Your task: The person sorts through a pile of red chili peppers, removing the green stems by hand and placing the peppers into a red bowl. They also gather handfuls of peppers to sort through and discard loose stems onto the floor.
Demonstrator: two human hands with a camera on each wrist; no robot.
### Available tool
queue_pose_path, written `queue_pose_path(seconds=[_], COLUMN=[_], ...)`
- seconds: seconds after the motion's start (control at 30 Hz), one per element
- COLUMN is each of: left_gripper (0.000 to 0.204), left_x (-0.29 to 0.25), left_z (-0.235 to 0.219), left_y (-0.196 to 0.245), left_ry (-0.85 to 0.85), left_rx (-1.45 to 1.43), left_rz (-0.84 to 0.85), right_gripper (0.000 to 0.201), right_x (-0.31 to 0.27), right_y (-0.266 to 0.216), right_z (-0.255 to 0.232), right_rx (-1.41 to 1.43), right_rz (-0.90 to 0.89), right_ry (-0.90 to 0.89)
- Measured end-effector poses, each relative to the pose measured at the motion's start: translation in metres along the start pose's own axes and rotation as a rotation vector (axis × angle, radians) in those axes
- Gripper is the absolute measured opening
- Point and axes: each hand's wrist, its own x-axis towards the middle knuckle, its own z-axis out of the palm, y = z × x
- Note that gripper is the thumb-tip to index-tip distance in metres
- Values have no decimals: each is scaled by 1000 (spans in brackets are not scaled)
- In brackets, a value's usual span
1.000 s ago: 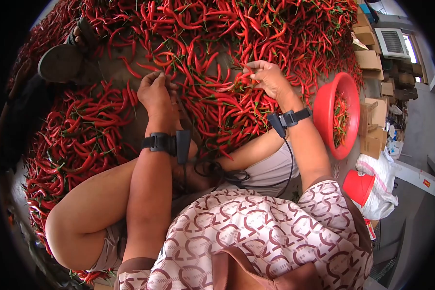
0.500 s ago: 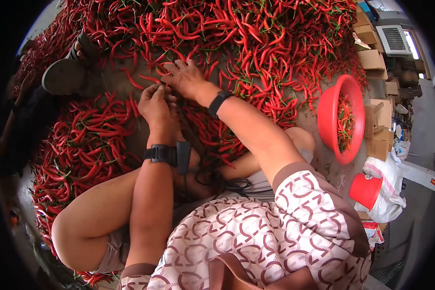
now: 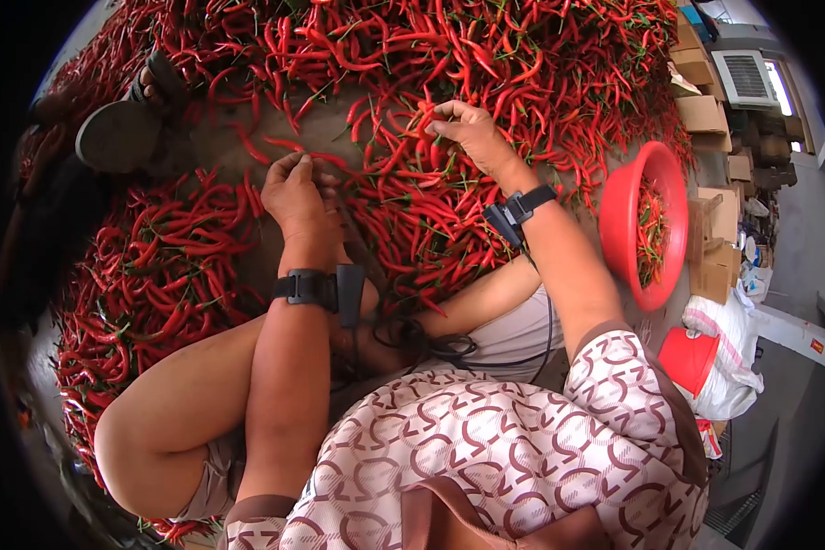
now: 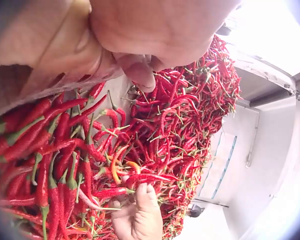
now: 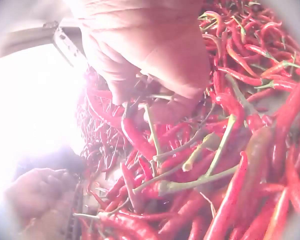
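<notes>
A deep pile of red chilies with green stems covers the ground in front of me. My left hand hovers over a bare patch of ground at the pile's edge, its fingers curled round a few red chilies that stick out to the right. In the left wrist view the thumb curls in above the chilies. My right hand reaches into the pile further right and pinches a red chili. The right wrist view shows its fingers closed on chili stems.
A red basin holding chilies stands at the right, with a red bucket and a white sack below it. Cardboard boxes are stacked at the far right. A sandalled foot rests at the upper left. My bare knees lie below the hands.
Half a second ago my right hand had crossed over to touch the left hand; it has since swung back right into the pile. The left hand stayed in place.
</notes>
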Motion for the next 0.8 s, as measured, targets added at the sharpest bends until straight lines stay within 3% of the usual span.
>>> queue_pose_path(seconds=[0.1,0.23,0.33,0.37,0.47,0.5,0.6,0.63,0.67,0.8], left_gripper=[8,8,8,9,10,10,10,10,9,8], left_x=[1,-1,-2,0,-1,-2,-6,-7,-6,1], left_z=[-1,0,1,1,1,2,5,5,6,2], left_y=[-1,2,3,2,0,0,6,8,7,0], left_ry=[-13,-4,-11,-11,-6,-4,-3,0,-2,-8], left_rx=[2,6,34,30,29,31,8,-1,0,55], left_rz=[11,-2,1,2,2,3,-7,-18,-12,21], right_gripper=[17,22,39,44,38,32,37,45,53,50], right_x=[-12,-27,-53,-55,-29,-2,29,30,34,46], right_y=[-10,-10,-48,-55,-64,-27,3,0,6,0], right_z=[3,-6,-4,-7,-27,-46,-52,-40,-32,-18], right_rx=[313,586,236,105,-469,-644,-1051,-1112,-1187,-1455], right_rz=[92,74,302,361,128,-63,-220,-103,-112,-171], right_ry=[-50,-268,-496,-455,-67,99,207,186,222,258])
